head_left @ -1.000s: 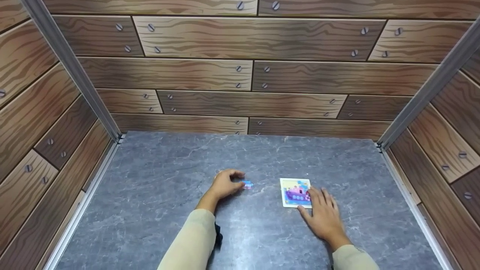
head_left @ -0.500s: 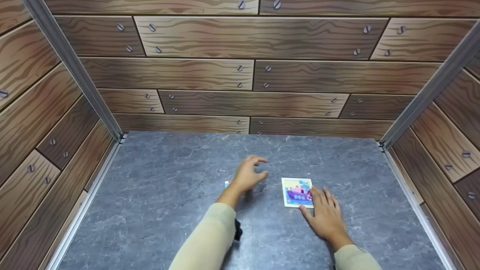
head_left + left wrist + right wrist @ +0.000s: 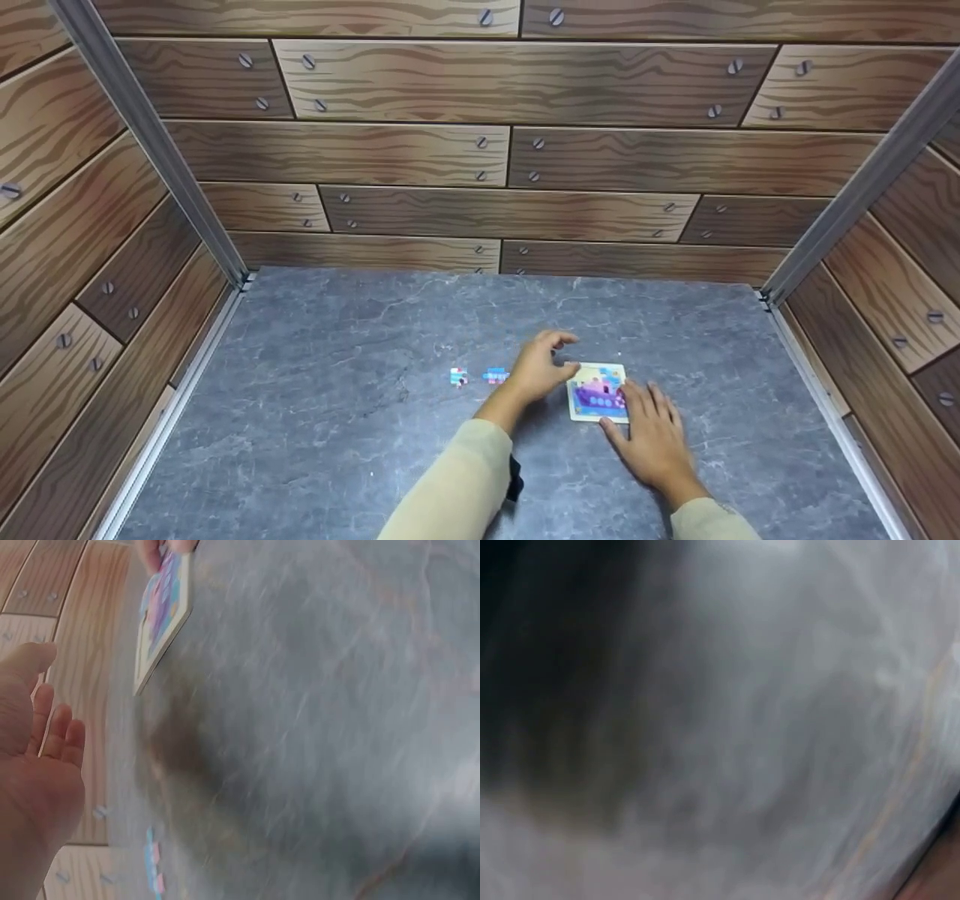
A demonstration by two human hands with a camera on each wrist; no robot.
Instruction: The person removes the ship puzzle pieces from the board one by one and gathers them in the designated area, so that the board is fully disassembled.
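A square jigsaw puzzle (image 3: 598,400) with a pale frame and a purple ship picture lies flat on the grey surface. Along its right edge rests my right hand (image 3: 654,442), fingers extended, with the thumb by the lower corner. My left hand (image 3: 534,373) hovers at the puzzle's upper left, thumb and fingers apart and nothing between them. In the left wrist view, the left palm (image 3: 41,780) shows empty beside the tilted-looking puzzle (image 3: 161,611). One loose blue-and-pink puzzle piece (image 3: 495,375) lies behind the left hand; another multicoloured piece (image 3: 458,376) sits farther left.
Wood-patterned walls (image 3: 405,157) enclose the grey marbled tabletop (image 3: 337,427) at the back and both sides. Metal rails (image 3: 176,457) run along its side edges. The right wrist view is mostly blurred surface.
My left hand has moved right, from over the loose pieces to the puzzle's left edge. Both loose pieces are now uncovered. The right hand stays at the puzzle.
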